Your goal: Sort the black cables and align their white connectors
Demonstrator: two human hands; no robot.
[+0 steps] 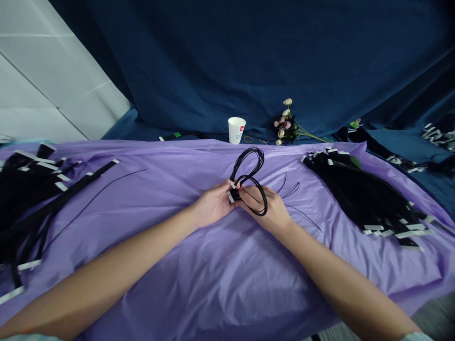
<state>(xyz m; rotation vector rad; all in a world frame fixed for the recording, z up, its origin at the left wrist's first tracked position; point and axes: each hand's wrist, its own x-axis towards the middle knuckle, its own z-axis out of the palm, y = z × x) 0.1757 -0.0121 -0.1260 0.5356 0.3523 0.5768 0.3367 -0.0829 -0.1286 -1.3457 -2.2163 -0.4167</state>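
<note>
Near the middle of the view, a black cable bundle [261, 166] is coiled into loops with white connectors at its gathered part. My left hand [215, 204] is closed on the bundle's left side, by the white connectors. From the right, my right hand [267, 208] pinches the same bundle, and one loop hangs over its fingers. The two hands nearly meet at the gathered part. Beneath them lies a purple cloth [199, 284]. Thin black wires [293, 189] rest on the cloth just right of my right hand.
Black flat cables with white ends [359, 194] lie in a pile at the right. Another dark cable pile [21, 189] is at the left. Behind the cloth's far edge are a white paper cup [236, 130] and artificial flowers [286, 124], before a dark blue curtain [231, 57].
</note>
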